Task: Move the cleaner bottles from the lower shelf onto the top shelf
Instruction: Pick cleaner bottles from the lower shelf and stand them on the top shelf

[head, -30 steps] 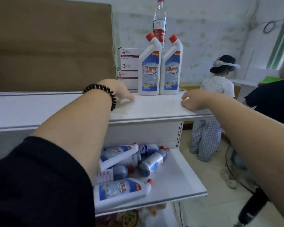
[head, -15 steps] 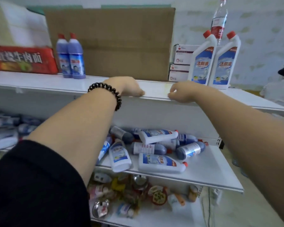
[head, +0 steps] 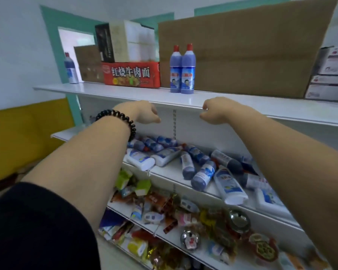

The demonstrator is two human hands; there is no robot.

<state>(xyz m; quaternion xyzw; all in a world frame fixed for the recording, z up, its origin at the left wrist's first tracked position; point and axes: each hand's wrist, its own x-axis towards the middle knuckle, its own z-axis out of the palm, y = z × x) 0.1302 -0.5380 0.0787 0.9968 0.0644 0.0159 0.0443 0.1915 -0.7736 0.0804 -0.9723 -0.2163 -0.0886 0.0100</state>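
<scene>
Head view: left grip (head: pixel 142 114) and right grip (head: pixel 213 112), fingers curled and empty, at the front edge of the top shelf (head: pixel 125 92); two purple cleaner bottles (head: pixel 181 75) upright at twelve o'clock, open room at one.

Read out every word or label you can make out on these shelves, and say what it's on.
"红烧牛肉面": front of the red cardboard carton on the white top shelf.
Two upright blue cleaner bottles with red caps: labels too blurred to read.
Stacked white boxes at far right: print too small.
Cleaner bottles lying on the lower shelf: labels blurred.
</scene>
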